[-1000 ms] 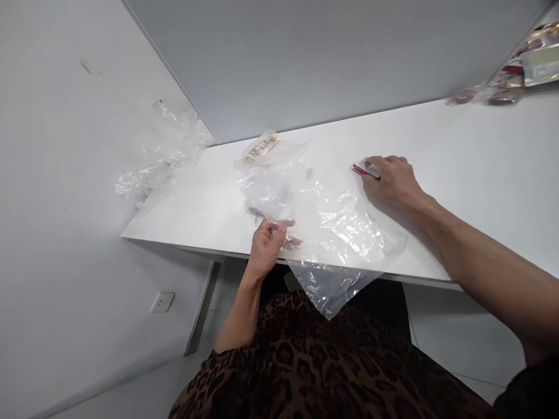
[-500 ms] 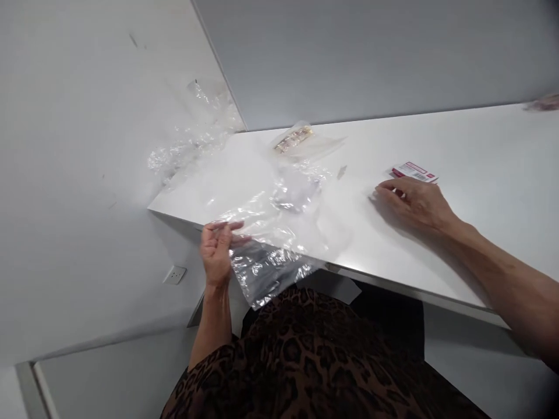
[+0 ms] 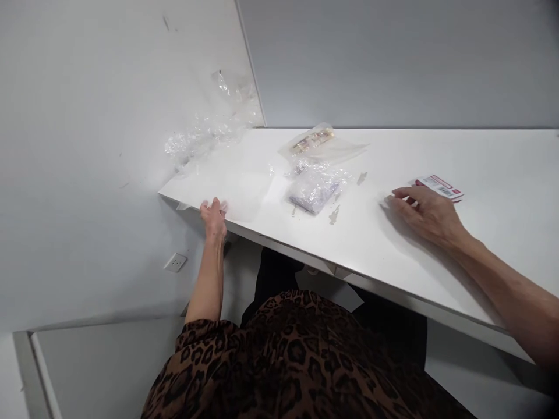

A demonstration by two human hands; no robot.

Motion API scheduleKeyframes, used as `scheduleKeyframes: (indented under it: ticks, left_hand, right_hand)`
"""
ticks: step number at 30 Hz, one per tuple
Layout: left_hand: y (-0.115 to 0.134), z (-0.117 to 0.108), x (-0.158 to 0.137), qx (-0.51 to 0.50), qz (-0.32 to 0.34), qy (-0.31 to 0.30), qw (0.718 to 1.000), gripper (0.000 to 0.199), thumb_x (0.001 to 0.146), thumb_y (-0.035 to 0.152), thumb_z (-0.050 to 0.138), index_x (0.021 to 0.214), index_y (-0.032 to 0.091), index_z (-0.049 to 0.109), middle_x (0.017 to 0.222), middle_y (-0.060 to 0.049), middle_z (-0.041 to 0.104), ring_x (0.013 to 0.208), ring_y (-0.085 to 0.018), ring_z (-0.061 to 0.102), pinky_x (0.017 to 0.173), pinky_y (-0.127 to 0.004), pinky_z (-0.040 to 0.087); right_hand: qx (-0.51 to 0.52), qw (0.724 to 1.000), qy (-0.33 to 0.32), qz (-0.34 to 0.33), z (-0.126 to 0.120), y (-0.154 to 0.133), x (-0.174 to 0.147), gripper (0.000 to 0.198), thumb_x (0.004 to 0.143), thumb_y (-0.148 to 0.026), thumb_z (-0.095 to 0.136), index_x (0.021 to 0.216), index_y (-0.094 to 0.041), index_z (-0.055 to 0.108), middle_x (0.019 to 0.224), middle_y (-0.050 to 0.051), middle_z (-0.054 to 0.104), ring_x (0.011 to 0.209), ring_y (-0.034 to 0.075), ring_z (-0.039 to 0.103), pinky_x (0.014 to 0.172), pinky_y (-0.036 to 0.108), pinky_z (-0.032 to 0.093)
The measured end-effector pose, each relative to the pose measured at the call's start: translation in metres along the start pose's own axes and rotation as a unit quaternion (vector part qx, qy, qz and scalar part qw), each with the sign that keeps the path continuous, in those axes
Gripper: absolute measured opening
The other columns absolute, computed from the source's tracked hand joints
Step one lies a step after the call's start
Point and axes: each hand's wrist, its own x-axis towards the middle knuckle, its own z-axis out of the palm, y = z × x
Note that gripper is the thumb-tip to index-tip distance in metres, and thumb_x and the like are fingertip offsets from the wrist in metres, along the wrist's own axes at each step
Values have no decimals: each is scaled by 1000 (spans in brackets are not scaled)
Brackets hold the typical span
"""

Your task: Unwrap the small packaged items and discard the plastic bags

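My left hand [image 3: 213, 217] is at the front edge of the white table, on the left. Its fingers are closed on the near edge of a frosted plastic bag [image 3: 247, 189], and some fingertips show faintly through it. The bag lies flat and almost blends with the tabletop. To its right sits a pale purple packet [image 3: 315, 189] in crinkled clear wrap. My right hand [image 3: 425, 214] rests on the table with thumb and forefinger nearly together. A small whitish bit shows at those fingertips, too indistinct to name. Just behind that hand lies a red and white card packet [image 3: 441, 187], partly covered.
A clear pouch with gold-coloured contents [image 3: 315, 141] lies behind the purple packet. Crumpled clear plastic [image 3: 205, 137] is heaped in the left corner against the wall. Grey marks [image 3: 334, 215] spot the tabletop [image 3: 340, 244]. A wall socket [image 3: 175, 262] sits below, left.
My left hand has left the shiny clear plastic and now has the frosted bag. That plastic no longer hangs over the edge. My right hand stays by the card packet; the view has shifted.
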Motion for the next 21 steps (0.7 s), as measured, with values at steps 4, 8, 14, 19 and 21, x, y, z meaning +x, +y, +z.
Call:
scheduleKeyframes:
  ticks: [4, 8, 14, 19, 21]
  left_hand:
    - [-8, -13, -43, 103, 129, 11, 986, 80, 92, 50, 72, 153, 23, 30, 170, -22, 29, 165, -28, 27, 132, -44, 31]
    - [-9, -3, -103, 180, 290, -80, 937, 87, 92, 54, 70, 161, 24, 26, 178, -18, 16, 169, -28, 8, 138, -49, 8]
    - [-5, 65, -141, 209, 229, -400, 863, 73, 90, 45, 74, 155, 27, 44, 171, -15, 38, 162, -32, 30, 134, -53, 18]
    - [-17, 110, -151, 266, 224, -491, 799, 50, 87, 38, 76, 134, 24, 64, 160, -17, 50, 157, -39, 37, 129, -58, 24]
    - [-22, 121, -162, 282, 243, -512, 774, 24, 92, 37, 68, 110, 22, 71, 146, -17, 62, 149, -38, 46, 127, -57, 29]
  right_hand:
    - [-16, 995, -60, -81, 25, -30, 19, 59, 92, -54, 56, 138, -18, 63, 139, 22, 63, 126, 42, 61, 100, 60, 55]
    - [-39, 987, -81, -137, 59, -60, 39, 68, 93, -46, 54, 153, -17, 50, 156, 23, 50, 142, 45, 48, 110, 68, 46]
    - [88, 995, -28, -34, 65, -66, 47, 31, 88, -36, 50, 108, -24, 71, 102, 13, 74, 96, 34, 69, 95, 56, 56]
    - [322, 941, 69, 83, 26, -58, 37, 18, 83, -39, 62, 97, -28, 65, 89, 5, 71, 79, 25, 66, 82, 47, 56]
    - [378, 914, 103, 104, 11, -57, 39, 17, 82, -38, 66, 96, -29, 64, 93, 6, 72, 84, 25, 67, 82, 45, 55]
